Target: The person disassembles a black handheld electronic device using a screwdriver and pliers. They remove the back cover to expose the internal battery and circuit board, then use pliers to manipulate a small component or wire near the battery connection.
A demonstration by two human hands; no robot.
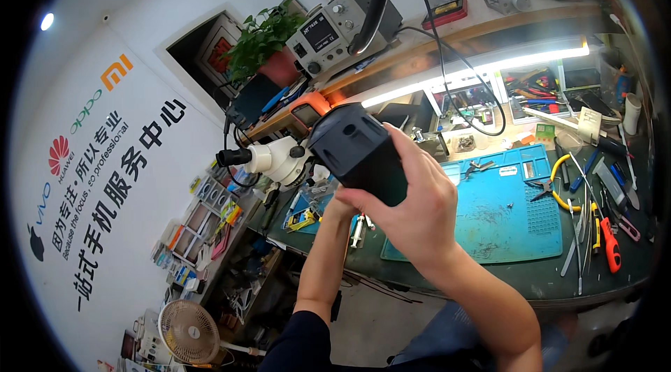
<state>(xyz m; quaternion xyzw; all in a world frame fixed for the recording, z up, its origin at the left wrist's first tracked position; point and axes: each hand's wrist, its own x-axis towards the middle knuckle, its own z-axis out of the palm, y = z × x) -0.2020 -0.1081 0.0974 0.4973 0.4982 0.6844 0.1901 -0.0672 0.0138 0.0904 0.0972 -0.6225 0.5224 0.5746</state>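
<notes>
Head: black box [360,152], plant [262,38] in pot [281,69]

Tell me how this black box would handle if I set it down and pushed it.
The black box is probably stiff: its edges look crisp within the right hand's grip. Its blocky shape suggests sliding or tipping, not rolling. Recesses in its surface may help grip.

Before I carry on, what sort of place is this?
Probably an electronics repair workshop, judging by the white microscope, blue work mat and yellow-handled pliers.
</notes>
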